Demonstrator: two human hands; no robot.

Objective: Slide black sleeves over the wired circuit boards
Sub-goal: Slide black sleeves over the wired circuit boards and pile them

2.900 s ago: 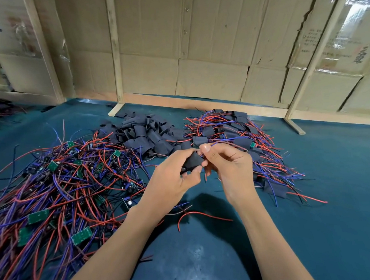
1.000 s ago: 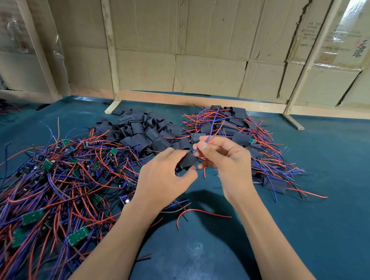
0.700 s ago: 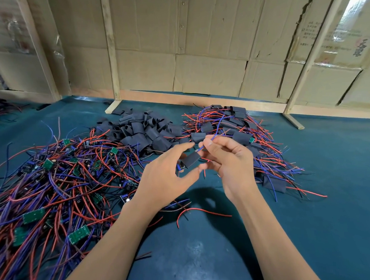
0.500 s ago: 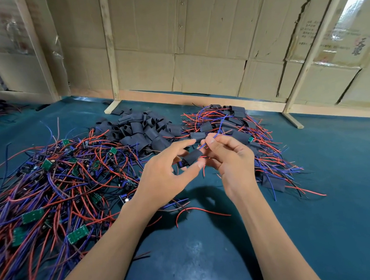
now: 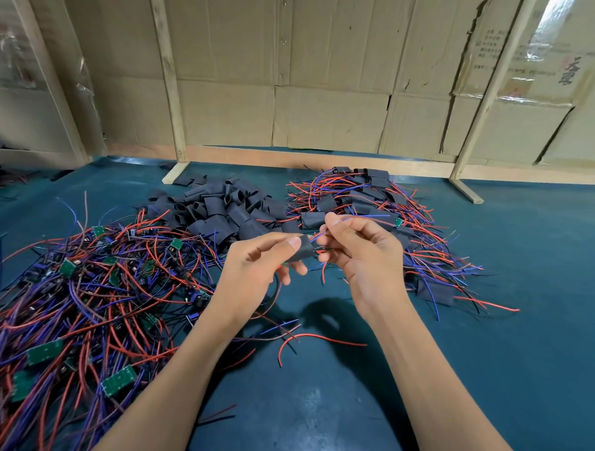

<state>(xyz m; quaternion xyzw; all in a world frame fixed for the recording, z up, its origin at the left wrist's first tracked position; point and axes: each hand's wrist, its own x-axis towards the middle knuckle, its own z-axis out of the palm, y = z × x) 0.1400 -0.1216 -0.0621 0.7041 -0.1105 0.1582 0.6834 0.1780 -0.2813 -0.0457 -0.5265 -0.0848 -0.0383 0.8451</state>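
Left hand (image 5: 256, 266) pinches black sleeve (image 5: 304, 251) between thumb and fingers. Right hand (image 5: 364, 252) pinches red and blue wires (image 5: 319, 236) emerging from sleeve's right end. Step in hand: seating sleeve over board; board hidden inside. Next move likely calls for steady wire pull, then drop onto finished pile (image 5: 367, 200) just beyond hands. Bare boards (image 5: 84, 290) left; loose sleeves (image 5: 218, 209) ahead.
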